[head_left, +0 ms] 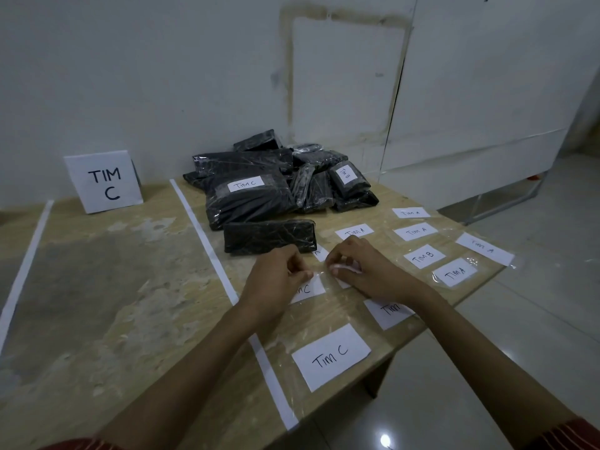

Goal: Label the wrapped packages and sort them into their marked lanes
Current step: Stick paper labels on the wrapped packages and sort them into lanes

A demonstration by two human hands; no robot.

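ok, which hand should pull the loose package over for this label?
Probably left. The left hand is beside the loose package; the right hand sits further right among spare labels. Both pinch the taped label.

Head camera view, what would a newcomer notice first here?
A heap of black wrapped packages sits at the far edge of the table, with a standing TIM C sign to its left. Nearer, the left hand and right hand pinch clear tape among scattered paper labels.
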